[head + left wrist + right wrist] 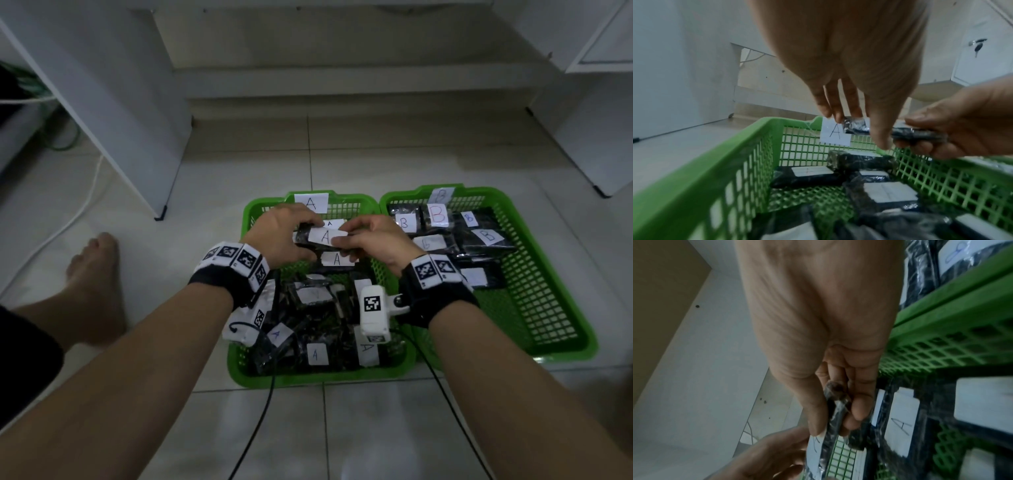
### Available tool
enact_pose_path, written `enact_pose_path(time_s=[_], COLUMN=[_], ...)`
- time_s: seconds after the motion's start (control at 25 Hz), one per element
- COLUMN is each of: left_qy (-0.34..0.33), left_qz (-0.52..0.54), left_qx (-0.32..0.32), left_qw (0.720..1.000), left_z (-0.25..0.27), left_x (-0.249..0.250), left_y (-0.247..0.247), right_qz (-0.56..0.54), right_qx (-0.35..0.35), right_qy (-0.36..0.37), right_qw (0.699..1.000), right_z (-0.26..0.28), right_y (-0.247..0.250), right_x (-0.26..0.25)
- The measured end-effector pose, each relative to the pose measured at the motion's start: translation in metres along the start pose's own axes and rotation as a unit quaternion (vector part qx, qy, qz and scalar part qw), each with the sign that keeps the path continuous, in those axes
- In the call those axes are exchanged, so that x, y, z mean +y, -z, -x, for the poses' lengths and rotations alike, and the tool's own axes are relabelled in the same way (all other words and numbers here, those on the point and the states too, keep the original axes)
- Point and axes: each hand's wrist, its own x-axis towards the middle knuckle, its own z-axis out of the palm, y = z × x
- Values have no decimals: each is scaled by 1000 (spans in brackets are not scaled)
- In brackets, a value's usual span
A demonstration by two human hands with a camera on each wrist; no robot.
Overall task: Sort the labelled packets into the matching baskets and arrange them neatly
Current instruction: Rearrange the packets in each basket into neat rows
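Note:
Both hands hold one black packet (323,237) with a white label marked A, above the far half of the green basket tagged A (250,219). My left hand (284,236) pinches its left end; my right hand (370,240) pinches its right end. In the left wrist view the left fingers (838,112) grip the packet (857,126) near the basket's A tag (835,133). The right wrist view shows thumb and fingers (857,408) clamped on the packet's edge (835,412). Several A packets (315,354) lie in this basket. The B basket (548,294) on the right holds several B packets (486,236).
Both baskets sit side by side on a pale tiled floor. A white cabinet leg (161,216) stands to the left, another cabinet (603,192) at the right. A bare foot (96,274) rests left of the A basket. Black cables (263,411) trail toward me.

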Motion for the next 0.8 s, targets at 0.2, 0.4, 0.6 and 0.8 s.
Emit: enact_pose_path(time_s=[0.2,0.4,0.6,0.8], left_qy=[40,111,133,118], left_qz=[-210,-320,-336,-329], left_qx=[-57,-120,-149,-174], left_qw=[975,933,920,921], left_z=[-5,-3,-14,-18], left_x=[-13,-21,-24,-21], left_y=[8,0,0,-4], right_qz=[80,370,425,429], right_qx=[37,15,-37,-52], right_qy=[-1,24,1,-6], right_qw=[996,929,904,902], right_z=[-20,-38,-43,-44], right_y=[-23,-27,-25,-24], right_x=[1,19,20,18])
